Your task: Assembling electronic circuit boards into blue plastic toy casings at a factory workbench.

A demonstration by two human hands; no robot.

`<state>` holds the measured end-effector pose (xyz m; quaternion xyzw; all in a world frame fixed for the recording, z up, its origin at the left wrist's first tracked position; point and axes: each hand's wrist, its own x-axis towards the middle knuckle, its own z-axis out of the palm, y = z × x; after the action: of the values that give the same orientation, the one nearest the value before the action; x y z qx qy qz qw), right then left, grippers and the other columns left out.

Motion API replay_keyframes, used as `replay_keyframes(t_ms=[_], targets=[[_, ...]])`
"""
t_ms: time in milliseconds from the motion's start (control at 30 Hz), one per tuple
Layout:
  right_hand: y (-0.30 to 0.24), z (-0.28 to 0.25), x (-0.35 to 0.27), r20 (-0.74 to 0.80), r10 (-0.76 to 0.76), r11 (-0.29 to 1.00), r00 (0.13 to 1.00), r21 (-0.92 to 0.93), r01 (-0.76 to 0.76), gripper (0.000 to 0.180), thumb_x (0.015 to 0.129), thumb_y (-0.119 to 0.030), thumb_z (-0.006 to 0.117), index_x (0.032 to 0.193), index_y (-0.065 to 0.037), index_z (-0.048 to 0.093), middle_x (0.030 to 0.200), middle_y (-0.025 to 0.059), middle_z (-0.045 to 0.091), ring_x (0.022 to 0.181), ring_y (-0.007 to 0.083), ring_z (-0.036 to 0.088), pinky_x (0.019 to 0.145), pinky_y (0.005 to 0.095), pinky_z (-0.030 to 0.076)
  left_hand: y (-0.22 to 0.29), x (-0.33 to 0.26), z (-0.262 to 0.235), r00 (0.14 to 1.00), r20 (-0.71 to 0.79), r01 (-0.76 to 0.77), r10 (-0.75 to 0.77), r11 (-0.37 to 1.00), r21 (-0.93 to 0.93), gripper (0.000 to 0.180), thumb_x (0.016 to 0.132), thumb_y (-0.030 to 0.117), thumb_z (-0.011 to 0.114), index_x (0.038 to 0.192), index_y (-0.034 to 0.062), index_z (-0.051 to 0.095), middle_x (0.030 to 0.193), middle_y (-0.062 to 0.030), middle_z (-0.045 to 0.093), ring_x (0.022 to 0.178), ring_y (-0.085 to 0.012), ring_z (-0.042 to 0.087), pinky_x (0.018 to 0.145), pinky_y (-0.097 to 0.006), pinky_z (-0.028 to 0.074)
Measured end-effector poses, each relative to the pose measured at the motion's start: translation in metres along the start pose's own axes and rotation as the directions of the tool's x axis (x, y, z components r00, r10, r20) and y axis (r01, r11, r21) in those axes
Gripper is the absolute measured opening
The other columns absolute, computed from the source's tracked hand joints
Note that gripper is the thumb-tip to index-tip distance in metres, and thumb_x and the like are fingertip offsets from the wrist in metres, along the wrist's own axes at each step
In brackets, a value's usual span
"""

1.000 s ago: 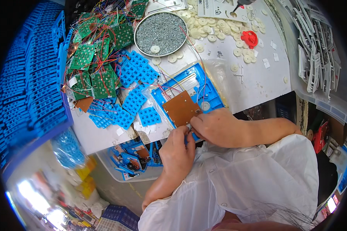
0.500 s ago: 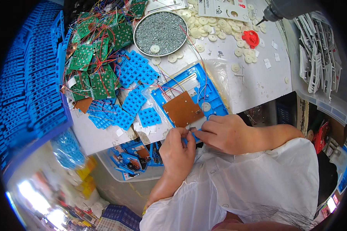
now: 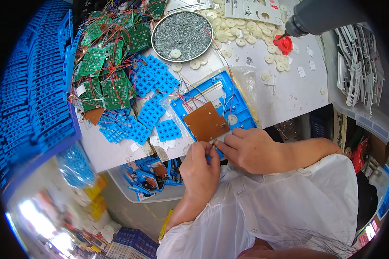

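A blue plastic housing (image 3: 245, 113) lies at the table's near edge, with a brown circuit board (image 3: 205, 122) set over its left part and thin wires running across it. At the board's near edge, my left hand (image 3: 199, 167) pinches with thumb and forefinger. My right hand (image 3: 254, 151) rests over the housing's near right corner, its fingertips closed against those of the left. Between the fingertips is a tiny dark piece, too small to name. A white disc (image 3: 232, 119) sits inside the housing, right of the board.
A round tray (image 3: 153, 42) of screws stands beyond the housing. White discs (image 3: 249, 31) and a red part (image 3: 283, 45) lie far right, under a hanging electric screwdriver (image 3: 304, 25). Green circuit boards (image 3: 116, 91) and blue keypads (image 3: 150, 113) are heaped left. A bin (image 3: 136, 196) sits below the edge.
The hanging screwdriver looks larger, its tip now lower and left, over the red part. My fingertips have shifted slightly at the board's near edge. The housing stays in place.
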<state>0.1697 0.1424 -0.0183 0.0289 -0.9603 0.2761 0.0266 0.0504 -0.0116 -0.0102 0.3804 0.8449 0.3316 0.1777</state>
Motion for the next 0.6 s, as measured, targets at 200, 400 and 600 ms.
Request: replay_keyframes(t_ms=[200,400,600], targets=[[-0.001,-0.002,0.001,-0.006,-0.001,0.999,1.000,0.038,0.001,0.050,0.076,-0.017,0.077,0.121,0.002,0.070,0.090,0.0040,0.059,0.087,0.0212,0.061,0.072,0.0316,0.052,-0.003,-0.003,-0.013,0.990,0.101,0.115,-0.095,0.969,-0.219,0.012,0.093,0.000,0.071,0.101,0.0017,0.063,0.081,-0.0105,0.063,0.064,-0.0202,0.063,0.057,-0.031,0.049],[0.003,-0.004,0.002,-0.018,0.011,0.996,1.000,0.085,-0.009,0.051,0.076,-0.016,0.078,0.122,0.002,0.068,0.093,0.0053,0.060,0.085,0.0220,0.062,0.070,0.0330,0.053,-0.032,-0.025,-0.025,0.923,-0.210,0.199,-0.322,0.867,-0.456,0.018,0.092,-0.001,0.071,0.109,-0.0008,0.065,0.081,-0.0011,0.061,0.064,-0.0025,0.050,0.055,-0.020,0.038],[0.001,-0.005,0.006,-0.020,0.003,0.999,1.000,0.035,-0.002,0.051,0.079,-0.018,0.078,0.124,0.002,0.065,0.095,0.0058,0.059,0.085,0.0218,0.063,0.071,0.0331,0.054,-0.045,-0.044,-0.012,0.961,0.233,0.196,-0.146,0.959,-0.204,0.021,0.087,0.005,0.076,0.106,-0.0007,0.069,0.089,-0.0076,0.059,0.075,-0.0142,0.056,0.064,-0.029,0.043]])
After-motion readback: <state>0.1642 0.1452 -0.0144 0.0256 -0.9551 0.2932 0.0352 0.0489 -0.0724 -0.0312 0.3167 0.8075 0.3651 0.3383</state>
